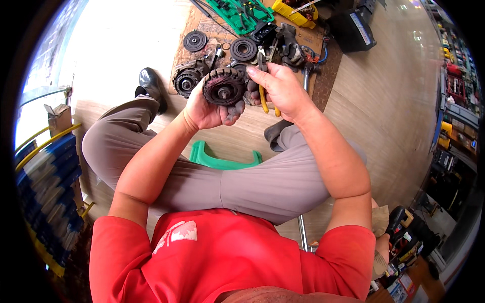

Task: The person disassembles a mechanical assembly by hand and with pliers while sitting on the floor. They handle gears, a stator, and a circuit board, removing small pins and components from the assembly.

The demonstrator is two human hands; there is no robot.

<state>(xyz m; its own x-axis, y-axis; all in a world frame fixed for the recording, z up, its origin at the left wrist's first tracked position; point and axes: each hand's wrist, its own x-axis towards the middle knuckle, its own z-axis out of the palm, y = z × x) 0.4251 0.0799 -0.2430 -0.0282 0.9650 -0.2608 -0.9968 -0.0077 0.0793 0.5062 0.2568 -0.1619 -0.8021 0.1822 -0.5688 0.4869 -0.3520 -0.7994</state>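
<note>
My left hand [207,112] cups a round, dark, ribbed rotor part [224,86] with a short shaft at its centre, held up in front of me. Just right of the part, my right hand [282,88] grips yellow-handled pliers [263,91], whose jaws point up beside the part's right edge. Both hands are raised over my knees and grey trousers. The fingertips of my left hand are dark with grease.
On the cardboard sheet [202,25] on the floor lie a metal housing [187,79], two black pulley discs [195,40] [244,49], black gloves [290,48] and a green tool tray [240,12]. A green stool [222,159] shows under my legs. Blue crates [45,177] stand at left.
</note>
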